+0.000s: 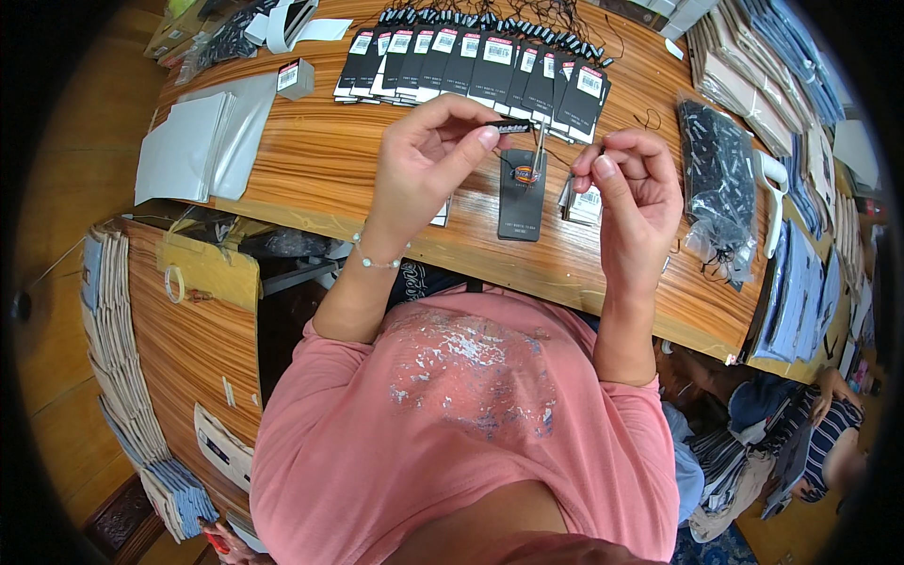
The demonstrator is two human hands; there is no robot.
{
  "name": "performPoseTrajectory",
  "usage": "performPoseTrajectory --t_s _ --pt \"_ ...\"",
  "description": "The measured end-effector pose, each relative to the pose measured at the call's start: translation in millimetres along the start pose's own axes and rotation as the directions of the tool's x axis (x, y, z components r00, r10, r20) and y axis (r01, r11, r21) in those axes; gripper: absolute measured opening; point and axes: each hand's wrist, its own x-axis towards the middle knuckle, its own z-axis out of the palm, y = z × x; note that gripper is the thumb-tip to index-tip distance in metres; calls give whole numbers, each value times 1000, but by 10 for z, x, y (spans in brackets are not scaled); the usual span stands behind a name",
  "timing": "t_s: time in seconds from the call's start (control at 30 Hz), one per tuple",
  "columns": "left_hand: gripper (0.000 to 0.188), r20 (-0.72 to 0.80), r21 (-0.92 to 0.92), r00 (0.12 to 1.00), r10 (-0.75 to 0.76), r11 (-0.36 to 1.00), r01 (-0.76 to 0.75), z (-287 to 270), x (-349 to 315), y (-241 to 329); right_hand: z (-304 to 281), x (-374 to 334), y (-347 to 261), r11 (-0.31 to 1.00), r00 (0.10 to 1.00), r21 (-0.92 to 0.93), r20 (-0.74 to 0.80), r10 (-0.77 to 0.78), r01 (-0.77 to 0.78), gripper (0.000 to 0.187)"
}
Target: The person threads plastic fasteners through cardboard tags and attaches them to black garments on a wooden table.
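My left hand (438,155) pinches a small black tag fastener (508,125) with light lettering between thumb and forefinger. To its right, my right hand (636,193) is closed at the fingertips on what looks like the end of a thin black cord (563,162). Between the hands lies a dark hang tag (520,212) with a small oval emblem. A thin silver metal piece (540,151) stands over this tag's upper right; I cannot make out its kind. Beside my right fingers sits a small stack of tags (584,205), partly covered by that hand.
A row of black hang tags (457,71) with corded fasteners spreads along the table's far side. Left are a small box (296,79) and white sheets (184,146). A plastic bag of black fasteners (718,179) lies right, near folded garments (800,292). Another person (829,424) is at lower right.
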Motion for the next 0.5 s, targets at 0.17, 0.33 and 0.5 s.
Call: performPoseTrajectory --t_s 0.17,0.33,0.5 --pt "11 -7 -118 999 32 993 -33 -51 54 26 10 -25 -32 999 1000 -25 24 21 -20 17" --pt "12 16 -12 997 79 997 -79 -49 85 78 36 -31 -50 998 999 -63 17 28 -27 15" --pt "11 13 8 997 72 997 -73 9 90 144 44 -11 -20 998 1000 -59 15 10 -9 15"
